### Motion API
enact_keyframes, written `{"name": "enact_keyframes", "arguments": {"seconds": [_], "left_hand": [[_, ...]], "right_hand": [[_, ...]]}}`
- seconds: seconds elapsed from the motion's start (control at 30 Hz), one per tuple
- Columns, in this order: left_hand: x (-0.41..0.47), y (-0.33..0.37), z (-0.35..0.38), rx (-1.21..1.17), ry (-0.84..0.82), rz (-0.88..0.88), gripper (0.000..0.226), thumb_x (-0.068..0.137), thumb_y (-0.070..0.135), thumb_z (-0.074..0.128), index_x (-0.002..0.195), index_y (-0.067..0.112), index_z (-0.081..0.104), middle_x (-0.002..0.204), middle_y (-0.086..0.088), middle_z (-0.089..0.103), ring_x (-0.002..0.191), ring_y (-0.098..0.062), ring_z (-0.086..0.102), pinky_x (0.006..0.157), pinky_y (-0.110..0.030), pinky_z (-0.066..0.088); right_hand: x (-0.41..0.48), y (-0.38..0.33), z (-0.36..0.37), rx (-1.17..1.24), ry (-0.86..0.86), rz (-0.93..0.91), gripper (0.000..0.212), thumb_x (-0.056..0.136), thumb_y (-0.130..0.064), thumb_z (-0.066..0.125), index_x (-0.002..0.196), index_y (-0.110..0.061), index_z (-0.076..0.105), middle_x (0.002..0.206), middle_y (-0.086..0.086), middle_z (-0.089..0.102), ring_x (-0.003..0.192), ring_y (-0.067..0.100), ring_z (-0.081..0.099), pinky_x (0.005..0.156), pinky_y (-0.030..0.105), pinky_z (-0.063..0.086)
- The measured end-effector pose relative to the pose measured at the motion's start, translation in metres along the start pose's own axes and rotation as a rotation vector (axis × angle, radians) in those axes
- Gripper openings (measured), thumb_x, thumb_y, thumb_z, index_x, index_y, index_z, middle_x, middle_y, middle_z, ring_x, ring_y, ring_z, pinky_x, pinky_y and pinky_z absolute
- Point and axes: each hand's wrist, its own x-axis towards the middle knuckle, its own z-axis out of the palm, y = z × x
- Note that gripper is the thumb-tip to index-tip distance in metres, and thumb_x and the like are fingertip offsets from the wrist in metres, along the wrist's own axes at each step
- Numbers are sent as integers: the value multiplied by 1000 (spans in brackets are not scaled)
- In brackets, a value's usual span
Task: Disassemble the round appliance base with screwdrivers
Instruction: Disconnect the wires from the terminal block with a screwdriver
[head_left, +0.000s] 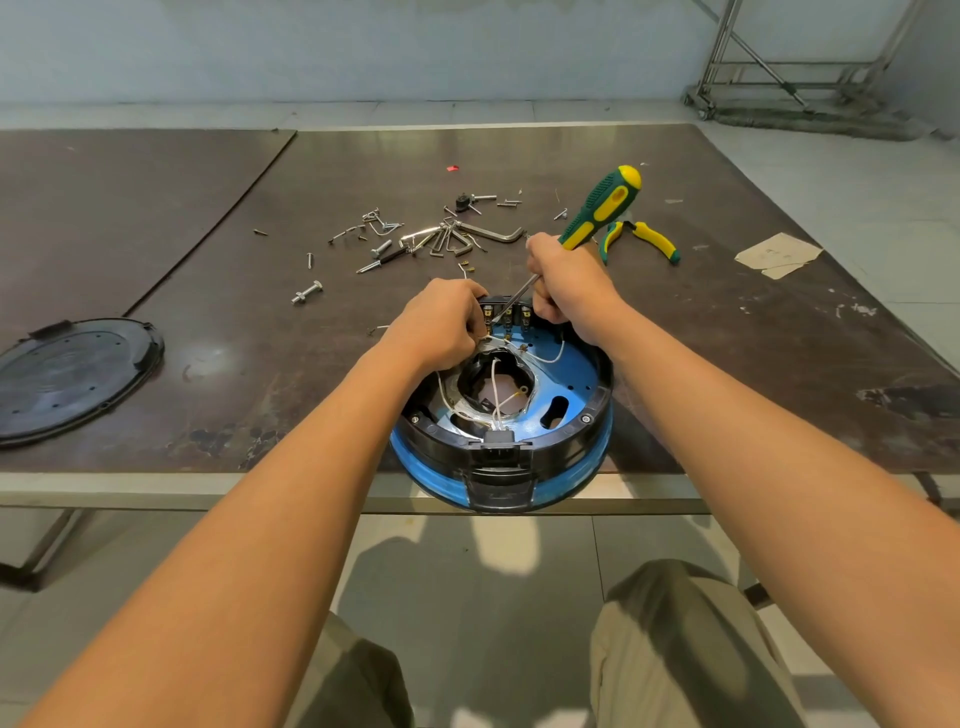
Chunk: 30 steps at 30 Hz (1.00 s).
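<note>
Blue-and-black round base (566, 384) lies opened, white wires (496, 387) exposed.

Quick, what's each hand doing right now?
Left hand: closed, pinching the thin white wires in the round blue-and-black appliance base.
Right hand: closed, gripping the green-and-yellow screwdriver.

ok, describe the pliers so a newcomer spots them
On the dark table, look beyond the blue round base, right of the scattered screws and hex keys. The pliers lie flat behind the right hand. Only they have two splayed green-and-yellow handles; the matching screwdriver is held.
</note>
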Motion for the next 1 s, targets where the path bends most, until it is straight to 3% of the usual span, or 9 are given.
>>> {"name": "enact_keyframes", "arguments": {"seconds": [0.23, 0.5, 0.57, 0.7, 0.87, 1.0], "left_hand": [[0, 0, 1, 5, 3, 2, 21, 79, -3, 66, 85, 12, 80, 146, 0, 52, 122, -23, 55, 96, -44, 51], [1, -2, 1, 4, -3, 5, 23, 80, -2, 66, 88, 13, 80, 147, 0, 51, 124, -23, 54, 98, -44, 51], [1, -2, 1, 10, -3, 6, 23, 80, -2, 65, 88, 13, 80, 146, 0, 52, 124, -23, 54, 98, -44, 51], [1, -2, 1, 10, 10, 5, 22, 79, 0, 65, 88, 13, 80, 143, 2, 55, 120, -24, 56, 96, -43, 51], [1, 0, 0, 9, -2, -2, 20, 80, 0, 65, 86, 13, 80, 145, 2, 53, 119, -23, 57, 96, -42, 51], [2, -2, 2, 19, 6, 1, 19, 80, 2, 65, 87, 14, 79, 144, 5, 54, 115, -22, 58, 93, -41, 52]], "right_hand": [[6, 0, 2, 33, 20, 29, 22, 93, -22, 52, 77, -21, 37, 52, -4, 29, 34, 12, 27, 41, 21, 29], [11, 0, 5, 48, 74, 38, 17, 94, -23, 54, 97, -14, 39, 58, -1, 32, 33, 11, 29, 39, 18, 31], [8, 5, 4, 43, 49, -44, 17, 96, -23, 54, 86, -15, 43, 52, -4, 34, 33, 11, 32, 40, 20, 32], [-2, 14, -2, -57, -37, -289, 40, 98, -24, 52, 61, -20, 37, 43, -2, 35, 34, 21, 36, 42, 23, 35], [-22, 13, -14, -221, -222, -428, 49, 107, -26, 48, 60, -15, 40, 45, 9, 40, 39, 23, 42, 44, 24, 37], [-41, 14, -18, -333, -292, -532, 49, 109, -20, 50, 62, -7, 44, 48, 21, 47, 45, 27, 47, 54, 40, 46]]}}
